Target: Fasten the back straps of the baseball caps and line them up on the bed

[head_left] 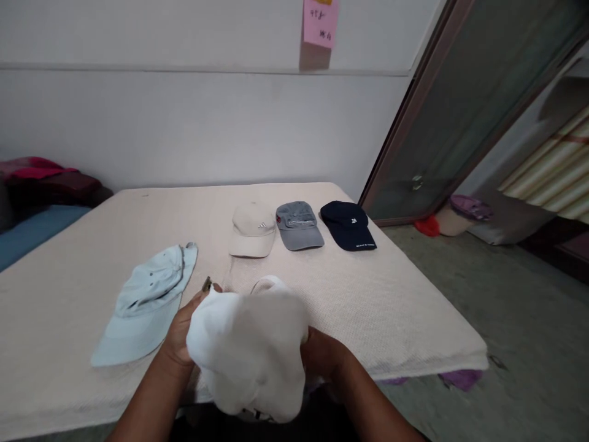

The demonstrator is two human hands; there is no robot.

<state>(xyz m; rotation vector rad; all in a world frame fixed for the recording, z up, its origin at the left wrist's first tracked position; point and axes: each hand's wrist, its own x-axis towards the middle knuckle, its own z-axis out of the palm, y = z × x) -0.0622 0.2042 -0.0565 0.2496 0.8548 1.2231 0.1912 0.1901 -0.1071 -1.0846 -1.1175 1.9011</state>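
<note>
A white baseball cap point(251, 344) is held up in front of me, above the near edge of the bed. My left hand point(184, 328) is closed on its left side, close to a small metal buckle point(207, 283). On the cap's right side my right hand point(322, 353) grips the edge, its fingers partly hidden behind the cloth. Dark lettering shows at the cap's lower edge. Left of my hands a pale blue cap point(145, 304) lies flattened. Farther back sit a cream cap point(253, 228), a grey cap point(299, 225) and a navy cap point(348, 225) in a row.
The caps lie on a bed with a cream cover point(391, 307). Folded dark and red cloths point(50, 181) are at the far left. A pink note point(320, 23) hangs on the white wall. To the right stand a glass-panelled door point(451, 110) and a striped curtain point(552, 172).
</note>
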